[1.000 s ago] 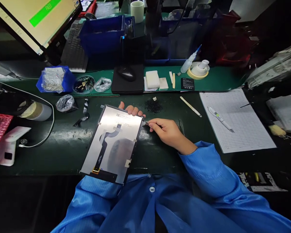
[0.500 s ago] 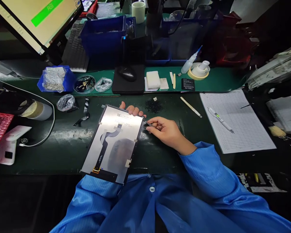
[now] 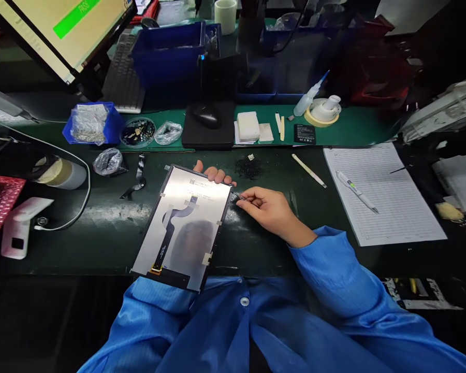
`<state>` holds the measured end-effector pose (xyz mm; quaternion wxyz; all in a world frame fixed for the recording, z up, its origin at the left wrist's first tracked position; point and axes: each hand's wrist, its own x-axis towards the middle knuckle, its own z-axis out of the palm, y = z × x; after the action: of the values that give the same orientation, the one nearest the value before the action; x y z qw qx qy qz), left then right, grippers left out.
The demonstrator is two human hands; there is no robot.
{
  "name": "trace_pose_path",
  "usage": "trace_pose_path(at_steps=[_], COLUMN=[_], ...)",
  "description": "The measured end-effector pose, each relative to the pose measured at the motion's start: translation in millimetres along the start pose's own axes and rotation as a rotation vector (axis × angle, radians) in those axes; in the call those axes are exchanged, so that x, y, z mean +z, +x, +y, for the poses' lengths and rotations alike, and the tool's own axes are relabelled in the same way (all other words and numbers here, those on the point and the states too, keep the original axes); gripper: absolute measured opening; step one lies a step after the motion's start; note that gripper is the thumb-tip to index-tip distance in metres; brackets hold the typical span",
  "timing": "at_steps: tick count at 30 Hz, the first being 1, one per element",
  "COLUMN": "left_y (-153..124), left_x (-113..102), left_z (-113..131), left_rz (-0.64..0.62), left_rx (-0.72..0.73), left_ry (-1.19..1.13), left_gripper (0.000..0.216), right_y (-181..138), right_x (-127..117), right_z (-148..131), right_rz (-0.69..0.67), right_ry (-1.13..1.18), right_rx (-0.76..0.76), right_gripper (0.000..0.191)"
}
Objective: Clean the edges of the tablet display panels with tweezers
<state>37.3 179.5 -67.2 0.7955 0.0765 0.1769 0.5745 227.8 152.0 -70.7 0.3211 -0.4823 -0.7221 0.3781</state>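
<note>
A tablet-sized display panel (image 3: 196, 217), its silvery back facing up, is tilted over the bench edge. My left hand (image 3: 215, 174) supports it from beneath, with fingertips curled over its far edge; the palm is hidden. A dark flex cable (image 3: 168, 238) with tape pieces runs along the panel's back. At the panel's right far corner, my right hand (image 3: 266, 210) pinches a thin metal tool, apparently tweezers (image 3: 237, 196), whose tip meets the edge. A pile of black scraps (image 3: 249, 168) lies just beyond my hands.
A lined paper pad (image 3: 384, 202) bears a pen (image 3: 357, 191) on the right. Near it lies a pale stick (image 3: 309, 171). Behind are a mouse (image 3: 206, 116), white pads (image 3: 248, 126), a dropper bottle (image 3: 307, 101) and blue bins (image 3: 166, 62). A loose flex cable (image 3: 137, 181) lies left.
The whole view has shifted slightly, so the bench items sit a little further right. Both hands keep their holds, and the tool tip stays at the panel's corner.
</note>
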Motion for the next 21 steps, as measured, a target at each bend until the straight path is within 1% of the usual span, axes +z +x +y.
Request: trace_pose_path(at_steps=[2, 4, 5, 7, 10, 12, 14, 16, 17, 19, 21], left_y=[-0.7, -2.3, -2.9, -3.3, -2.8, -3.2, -4.1, -4.8, -4.7, -3.9, -2.5], left_x=[1.3, 1.9, 1.7, 0.2, -2.7, -3.0, -1.4, 1.1, 2.3, 3.9, 4.4], left_z=[0.3, 1.3, 1.9, 2.8, 3.0, 2.6, 2.2, 1.9, 1.7, 1.6, 1.9], left_rz=[0.007, -0.027, -0.046, -0.073, -0.095, -0.1, -0.083, -0.035, -0.004, 0.042, 0.056], left_rx=[0.002, -0.014, -0.025, -0.037, -0.026, -0.019, -0.014, 0.0, 0.006, 0.01, 0.003], left_ry=[0.001, -0.018, -0.025, -0.023, -0.027, -0.04, -0.036, -0.016, -0.008, 0.0, 0.012], left_gripper=[0.068, 0.067, 0.067, 0.067, 0.067, 0.065, 0.064, 0.064, 0.064, 0.065, 0.066], right_y=[0.5, 0.6, 0.3, -0.5, -1.0, -0.5, 0.2, 0.4, 0.2, -0.4, -1.0], right_x=[-1.2, -2.3, -2.4, -1.6, 0.1, -0.1, -1.4, -2.5, -2.5, -1.6, -0.2], right_z=[-0.6, -0.5, -0.3, 0.1, -0.2, -0.7, -0.9, -0.5, -0.2, 0.3, 0.3], right_rz=[0.007, -0.003, -0.016, -0.039, -0.022, 0.005, 0.009, -0.003, -0.014, -0.027, -0.019], right_ry=[-0.042, -0.065, -0.064, -0.037, -0.003, -0.033, -0.075, -0.095, -0.09, -0.053, -0.001], right_rx=[-0.071, -0.122, -0.122, -0.071, 0.028, 0.012, -0.063, -0.126, -0.133, -0.086, -0.004], right_gripper=[0.015, 0.017, 0.02, 0.022, 0.02, 0.017, 0.014, 0.017, 0.02, 0.022, 0.019])
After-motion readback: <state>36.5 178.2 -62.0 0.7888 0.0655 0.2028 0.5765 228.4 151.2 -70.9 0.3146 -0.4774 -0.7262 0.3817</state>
